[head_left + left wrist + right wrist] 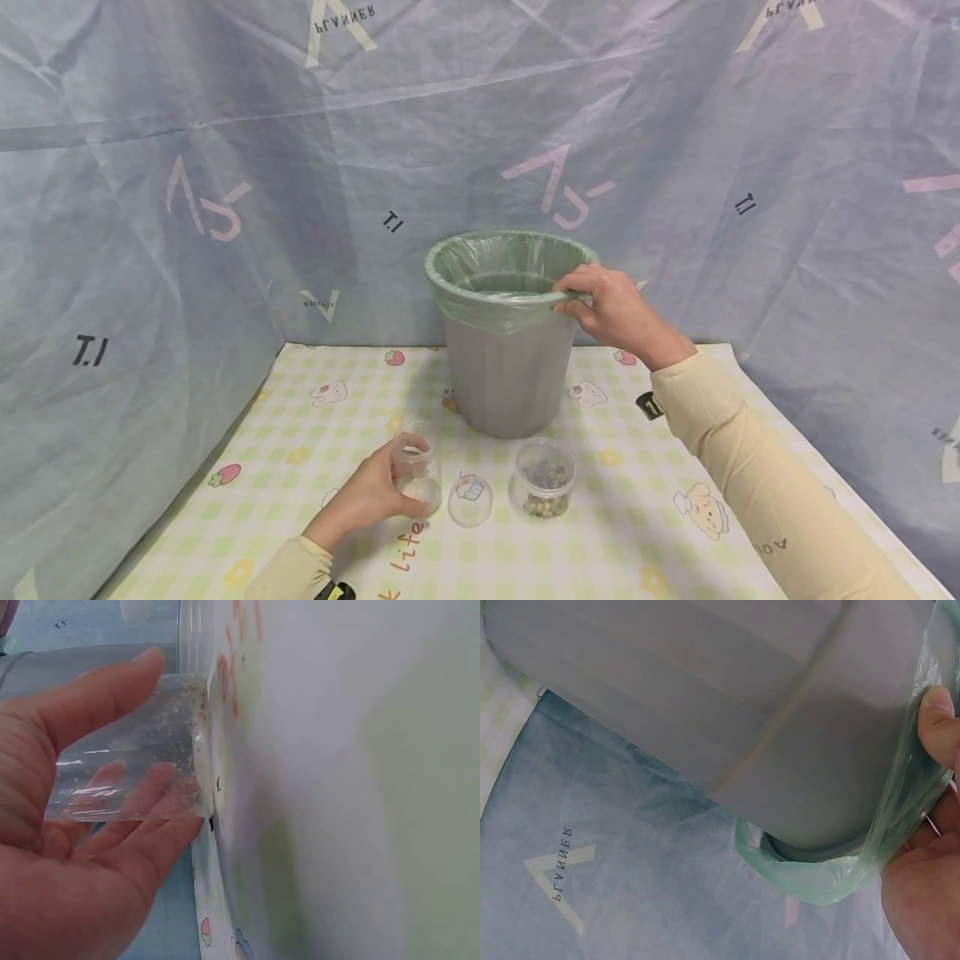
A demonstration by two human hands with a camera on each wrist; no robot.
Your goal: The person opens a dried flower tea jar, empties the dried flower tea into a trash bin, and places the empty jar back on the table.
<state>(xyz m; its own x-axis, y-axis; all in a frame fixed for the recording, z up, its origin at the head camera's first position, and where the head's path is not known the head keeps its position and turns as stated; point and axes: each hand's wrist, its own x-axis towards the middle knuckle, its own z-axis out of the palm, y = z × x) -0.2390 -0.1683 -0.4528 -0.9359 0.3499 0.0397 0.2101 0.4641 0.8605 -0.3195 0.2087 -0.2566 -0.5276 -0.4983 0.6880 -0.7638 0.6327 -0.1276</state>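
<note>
Grey ribbed plastic bin (510, 375) is standing upright on the pale checked tablecloth (277, 500), close in front of the blue-grey printed cloth backdrop (322, 200). Translucent green plastic liner (498, 315) is hanging inside and folding out over the rim all round; that cuff is probably stopping it from slipping down.

Right hand (618, 308) is gripping the bin's right rim, fingers over the top, thumb underneath on the outside. Right wrist view is showing the thumb pressing the green film. Likely reason: steadying the bin, or pinning the liner; cannot tell which.

Left hand (378, 483) is holding a clear, colourless plastic jar (425, 492), near-left of the bin. Thumb is lying across the near side, fingers are wrapping behind, so the grasp is spanning the body and leaving the mouth uncovered. Jar is standing upright, base down at the cloth. Left wrist view is showing small pale specks near the base; cannot tell what they are.

Clear round plastic lid (470, 514) is lying flat just right of the jar, within easy reach. Further right, a clear round plastic tub (540, 450) is sitting uncovered, its walls containing small grey and gold pieces (545, 504).
</note>
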